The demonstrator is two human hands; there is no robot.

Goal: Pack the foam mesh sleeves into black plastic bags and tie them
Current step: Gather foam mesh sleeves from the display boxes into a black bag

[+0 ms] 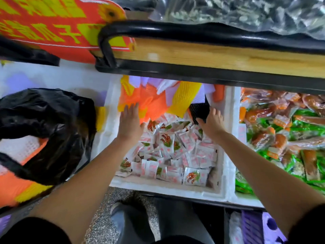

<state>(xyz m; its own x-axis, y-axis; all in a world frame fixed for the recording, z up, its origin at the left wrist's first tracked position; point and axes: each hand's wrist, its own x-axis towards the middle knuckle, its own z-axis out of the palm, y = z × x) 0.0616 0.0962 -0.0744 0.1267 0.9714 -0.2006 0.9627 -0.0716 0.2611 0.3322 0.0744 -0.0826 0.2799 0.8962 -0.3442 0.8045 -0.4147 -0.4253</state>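
- Reaching into the white foam box (158, 188) from its near rim, stretched both bare forearms toward the box's far end.
- Laid the left hand (131, 118) palm down on the foam mesh sleeves (156, 103), orange, yellow and white, heaped at the far end of the box; fingers straight and slightly spread, curled round nothing.
- Gripped with the right hand (212, 123) a black ribbed piece (199, 109) at the far right of the box, thumb along its near edge and fingers curled over its right side; unclear whether another sleeve.
- Pictured across the near half of the box: small white sachets (175, 148) printed in red, lying loose beneath both wrists.
- Pictured just left of the box: a black plastic bag (52, 120), slumped, its mouth open toward the camera, with bagged sleeves (15, 184) in white, orange and yellow showing inside.
- Pictured touching the box's right wall: a second white box (246, 199) heaped with orange and green snack packets (281, 138).
- Pictured overhanging the box's far end: a wooden shelf edge (228, 57) behind a black rail (175, 30), and, beyond the box's far left corner, a red-and-yellow mesh sheet (52, 27) with large characters.
- Pictured below the box's near rim: a grey shoe (121, 219) on a speckled floor (100, 217).
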